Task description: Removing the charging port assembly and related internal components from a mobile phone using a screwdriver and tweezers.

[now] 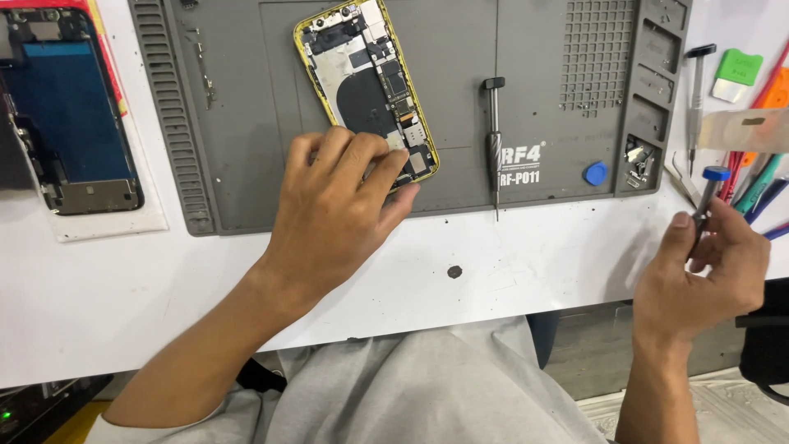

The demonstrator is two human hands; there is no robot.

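— Yellow-framed opened phone (366, 86) lies on the grey mat (238, 123), at twelve o'clock from my left hand (337, 210). Left fingers (374, 160) are pressed together on its lower end.

— And the right?

— My right hand (711, 271), at three o'clock off the white counter (493, 271), pinches a blue-capped screwdriver (708, 193). Another screwdriver (493, 140) rests on the mat.
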